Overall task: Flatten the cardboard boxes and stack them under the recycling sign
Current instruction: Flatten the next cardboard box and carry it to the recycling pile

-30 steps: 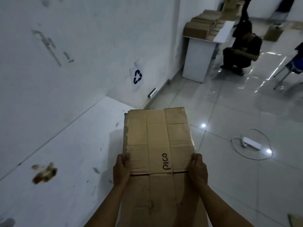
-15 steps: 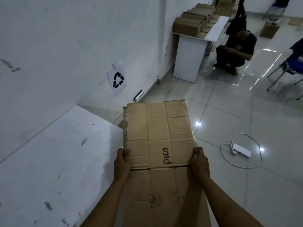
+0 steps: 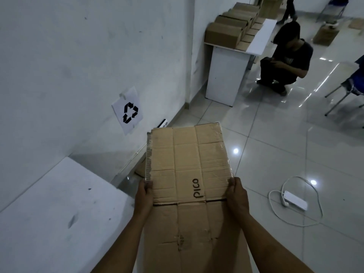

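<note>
Overhead, as I read the head view: white wall [image 3: 69,56] fills the left, glossy tiled floor [image 3: 275,144] the right. White table surface [image 3: 59,213] sits low at the left, scuffed with dark marks.

Flattened cardboard box [image 3: 187,184] is held out in front of the body, above the floor, its far edge pointing toward the wall base. "PICO" is handwritten on the top panel. Creases and a slit run across it near the hands. It lies flat, nothing inside it that I can see.

Left hand [image 3: 144,194] grips the left edge of the box, fingers curled around it. Right hand [image 3: 236,194] grips the right edge the same way, thumb on top.

Recycling sign [image 3: 128,111] is taped to the wall, up and left of the box's far edge. Below it, at the wall base, a brown piece of cardboard [image 3: 140,170] peeks out from behind the held box; I cannot tell its full shape.

White desk [image 3: 226,75] stands further along the wall, with closed small boxes [image 3: 226,34] in rows on top; contents not visible. A person [image 3: 285,62] crouches just beside it.

Power strip [image 3: 294,200] with looped cord lies on the floor at right.
</note>
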